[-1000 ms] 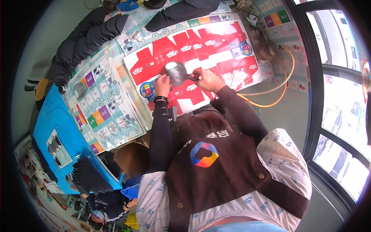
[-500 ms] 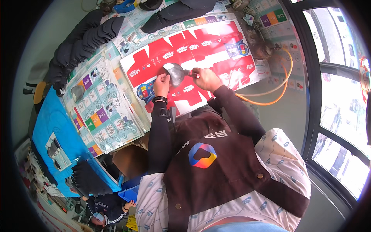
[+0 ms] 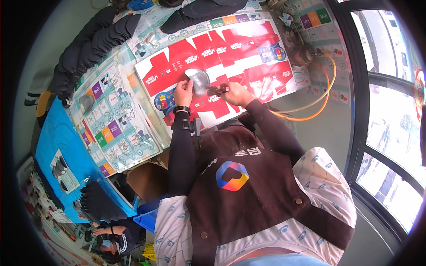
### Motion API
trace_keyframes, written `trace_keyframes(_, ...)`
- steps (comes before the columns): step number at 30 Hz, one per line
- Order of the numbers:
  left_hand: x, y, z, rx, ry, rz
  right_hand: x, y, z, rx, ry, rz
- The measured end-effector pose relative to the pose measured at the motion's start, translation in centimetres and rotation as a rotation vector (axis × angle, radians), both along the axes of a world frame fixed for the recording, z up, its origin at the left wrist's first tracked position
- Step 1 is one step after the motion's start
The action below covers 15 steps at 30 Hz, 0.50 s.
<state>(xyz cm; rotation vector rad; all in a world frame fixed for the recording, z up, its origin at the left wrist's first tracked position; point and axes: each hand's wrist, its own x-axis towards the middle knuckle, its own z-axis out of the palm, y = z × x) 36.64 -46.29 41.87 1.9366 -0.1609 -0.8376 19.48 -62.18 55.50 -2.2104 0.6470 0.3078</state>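
Head view: left hand [image 3: 183,92] still grips the grey rounded piece [image 3: 198,81] over the red flat carton sheet [image 3: 222,53]; right hand [image 3: 235,92] closed on a small red-tipped tool [image 3: 218,89], tip now touching the piece's edge — a second ago it sat slightly apart. Work on the piece looks underway. Around: stacks of dark pads [image 3: 88,42] left, orange hose [image 3: 310,106] right, printed sheets [image 3: 113,128]. Nothing blocks the hands.
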Motion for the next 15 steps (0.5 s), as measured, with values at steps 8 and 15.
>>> trace_keyframes(8,1.4,2.6,-2.1,0.038,0.004,0.044,2.1,-0.6,0.3,0.244,-0.163,-0.222)
trace_keyframes(15,2.3,3.2,-3.3,-0.068,0.137,0.091,5.6,0.4,-0.4,0.093,-0.118,-0.321)
